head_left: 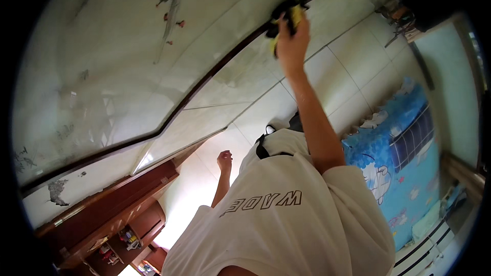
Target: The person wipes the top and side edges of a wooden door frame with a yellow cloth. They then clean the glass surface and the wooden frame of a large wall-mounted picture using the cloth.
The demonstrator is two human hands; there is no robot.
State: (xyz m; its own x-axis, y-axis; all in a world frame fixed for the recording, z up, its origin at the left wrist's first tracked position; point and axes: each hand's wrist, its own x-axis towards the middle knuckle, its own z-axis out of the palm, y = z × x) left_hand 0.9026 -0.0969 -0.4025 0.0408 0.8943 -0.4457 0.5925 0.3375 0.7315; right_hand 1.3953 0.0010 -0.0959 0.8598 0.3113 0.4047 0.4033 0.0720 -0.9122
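Closest to the camera in the head view, at six o'clock, spreads a loose off-white cloth T-shirt (291, 230) with dark outlined lettering. From its sleeve a bare right arm reaches up toward one o'clock, where the right hand (293, 43) has its fingers clamped on a soft-looking black-and-yellow bundle (281, 11). That bundle overlaps a slim dark brown edging strip (197, 88); blur hides its exact make, and I cannot tell how firmly it touches. The strip bends from eight o'clock up past twelve, bordering a glossy pale greenish-white panel (123, 66) with red-blossomed branches (174, 7) painted at eleven o'clock.

Just off centre toward seven o'clock hangs the small left hand (224, 160), near the light square-tiled floor (335, 74) and apart from the bundle; its fingers look curled, but whether they meet I cannot tell. Eight o'clock holds glossy reddish-brown wooden cabinetry (117, 194). Between three and four o'clock lies bright blue cartoon-printed bedding (368, 148), with a dark blue checked cloth (411, 140) on it.
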